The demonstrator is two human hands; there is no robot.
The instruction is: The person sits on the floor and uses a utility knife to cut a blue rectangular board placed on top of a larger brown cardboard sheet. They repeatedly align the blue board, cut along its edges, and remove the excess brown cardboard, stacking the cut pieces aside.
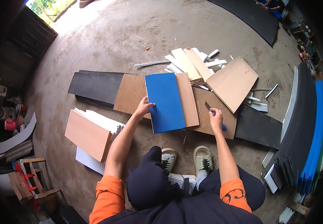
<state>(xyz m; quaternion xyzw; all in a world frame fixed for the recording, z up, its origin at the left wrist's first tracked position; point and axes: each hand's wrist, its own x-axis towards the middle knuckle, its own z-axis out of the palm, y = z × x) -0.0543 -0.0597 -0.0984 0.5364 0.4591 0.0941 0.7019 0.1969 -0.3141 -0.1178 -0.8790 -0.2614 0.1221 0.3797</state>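
Observation:
A blue rectangular sheet lies in front of me, partly over a tan sheet. My left hand grips the blue sheet's left edge, thumb on top; its other fingers are partly hidden. In my right hand is a cutting knife with a blue handle, its dark blade pointing away from me. That hand is closed round the handle, above a brown board to the right of the sheets. The brown board rests across long black sheets on the floor.
Tan panels and white offcuts lie heaped beyond the board. Near my left arm is a stack of tan and white sheets. Long black and blue sheets stand at the right. Another person is at the far right.

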